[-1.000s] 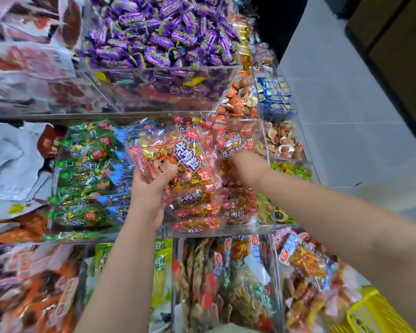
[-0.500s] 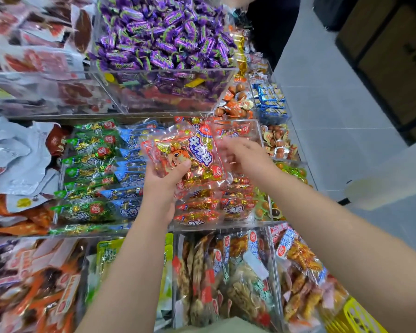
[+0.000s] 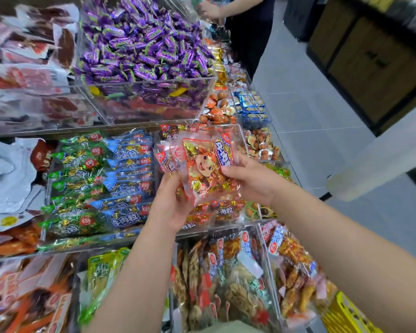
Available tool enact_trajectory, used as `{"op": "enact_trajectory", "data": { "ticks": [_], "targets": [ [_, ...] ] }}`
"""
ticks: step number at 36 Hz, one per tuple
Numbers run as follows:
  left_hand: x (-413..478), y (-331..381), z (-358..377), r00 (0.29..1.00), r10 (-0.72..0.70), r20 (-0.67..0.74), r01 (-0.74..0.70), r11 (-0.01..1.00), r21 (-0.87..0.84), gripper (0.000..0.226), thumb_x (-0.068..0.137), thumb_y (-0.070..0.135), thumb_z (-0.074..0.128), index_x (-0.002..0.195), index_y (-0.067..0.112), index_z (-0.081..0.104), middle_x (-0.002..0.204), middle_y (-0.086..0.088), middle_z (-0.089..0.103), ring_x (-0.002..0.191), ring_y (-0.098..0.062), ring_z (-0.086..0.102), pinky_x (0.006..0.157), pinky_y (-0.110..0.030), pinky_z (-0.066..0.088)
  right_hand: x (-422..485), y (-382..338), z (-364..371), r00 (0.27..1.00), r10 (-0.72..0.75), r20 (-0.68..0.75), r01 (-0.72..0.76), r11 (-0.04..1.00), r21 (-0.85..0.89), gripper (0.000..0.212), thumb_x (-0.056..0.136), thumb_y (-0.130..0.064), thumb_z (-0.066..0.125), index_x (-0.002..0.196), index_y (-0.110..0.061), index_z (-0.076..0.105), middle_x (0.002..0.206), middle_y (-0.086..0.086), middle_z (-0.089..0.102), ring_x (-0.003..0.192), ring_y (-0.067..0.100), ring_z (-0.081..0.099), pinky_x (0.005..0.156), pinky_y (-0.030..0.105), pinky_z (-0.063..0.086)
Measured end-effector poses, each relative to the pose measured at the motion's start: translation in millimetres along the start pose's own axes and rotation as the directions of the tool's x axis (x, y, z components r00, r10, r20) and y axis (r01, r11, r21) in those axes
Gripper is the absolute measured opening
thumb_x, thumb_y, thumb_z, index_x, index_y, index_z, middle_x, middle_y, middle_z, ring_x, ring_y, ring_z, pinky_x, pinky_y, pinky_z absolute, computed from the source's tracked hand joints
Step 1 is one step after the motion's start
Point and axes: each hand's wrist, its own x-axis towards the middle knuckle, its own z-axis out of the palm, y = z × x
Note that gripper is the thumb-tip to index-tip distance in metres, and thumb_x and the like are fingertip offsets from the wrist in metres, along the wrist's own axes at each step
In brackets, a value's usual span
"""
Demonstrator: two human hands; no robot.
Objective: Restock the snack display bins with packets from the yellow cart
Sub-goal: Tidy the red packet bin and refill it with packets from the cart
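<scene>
A clear packet of red-and-gold wrapped snacks (image 3: 208, 164) with a cartoon face is held up over the middle clear bin (image 3: 238, 134), which holds more red packets of the same kind. My left hand (image 3: 172, 200) grips the packet's lower left edge from below. My right hand (image 3: 251, 180) holds its right side, fingers curled onto the front. A corner of the yellow cart (image 3: 344, 313) shows at the bottom right.
Green and blue packets (image 3: 99, 179) fill the bin to the left. Purple candies (image 3: 142, 51) are heaped in the upper bin. Mixed snack bags (image 3: 226, 277) stand in the lower bins. Another person (image 3: 245, 27) stands at the far end of the display; grey floor lies to the right.
My right hand came out of the red-packet bin and took hold of the packet's right side. The packet shifted right and now sits between both hands.
</scene>
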Motion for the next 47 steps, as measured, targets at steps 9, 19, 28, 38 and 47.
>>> {"op": "enact_trajectory", "data": {
  "ticks": [9,19,28,38,47],
  "targets": [
    [8.4,8.5,-32.3,0.984,0.148,-0.1,-0.152,0.988,-0.036,0.051,0.082,-0.008,0.055,0.122,0.024,0.055,0.108,-0.004,0.073,0.097,-0.023,0.071,0.07,-0.047,0.059,16.3,-26.1,-46.4,0.986,-0.151,-0.072,0.151,0.988,-0.005,0.051,0.075,-0.014,0.067,0.121,-0.005,0.047,0.115,0.018,0.057,0.108,0.034,0.054,0.095,0.062,0.042],
    [8.7,28.4,-52.6,0.95,0.212,-0.229,-0.206,0.977,0.049,0.057,0.09,-0.01,0.049,0.139,0.017,0.042,0.099,0.0,0.075,0.089,-0.02,0.073,0.062,-0.042,0.059,77.7,-43.0,-52.5,0.991,-0.091,-0.099,-0.108,-0.097,-0.989,0.047,0.077,-0.028,0.075,0.12,-0.016,0.059,0.097,-0.004,0.063,0.088,0.018,0.052,0.065,0.02,0.038],
    [4.1,30.1,-56.3,0.936,0.195,-0.291,-0.185,0.981,0.061,0.056,0.088,-0.009,0.054,0.134,0.021,0.046,0.124,-0.008,0.063,0.102,-0.025,0.067,0.085,-0.055,0.055,116.8,-13.0,-46.9,0.949,-0.306,-0.071,-0.21,-0.451,-0.867,0.053,0.084,-0.007,0.056,0.134,-0.02,0.042,0.119,0.01,0.057,0.109,0.03,0.052,0.075,0.036,0.043],
    [8.3,37.0,-56.6,0.94,0.227,-0.256,-0.203,0.972,0.115,0.049,0.089,-0.008,0.054,0.13,0.019,0.048,0.112,-0.005,0.071,0.101,-0.025,0.069,0.074,-0.044,0.06,101.0,42.8,-53.8,0.949,-0.305,0.076,-0.089,-0.494,-0.865,0.096,0.087,-0.02,0.057,0.148,-0.023,-0.017,0.155,0.012,-0.02,0.142,0.029,-0.021,0.11,0.038,-0.016],
    [8.8,38.9,-53.5,0.943,0.23,-0.241,-0.178,0.959,0.218,0.038,0.086,-0.004,0.061,0.115,0.02,0.056,0.105,-0.004,0.073,0.089,-0.021,0.072,0.059,-0.034,0.058,133.0,34.8,-62.9,0.958,-0.285,0.009,-0.131,-0.468,-0.874,0.095,0.088,-0.011,0.054,0.146,-0.032,-0.019,0.155,0.004,-0.024,0.141,0.023,-0.024,0.109,0.035,-0.015]
  ]
}}
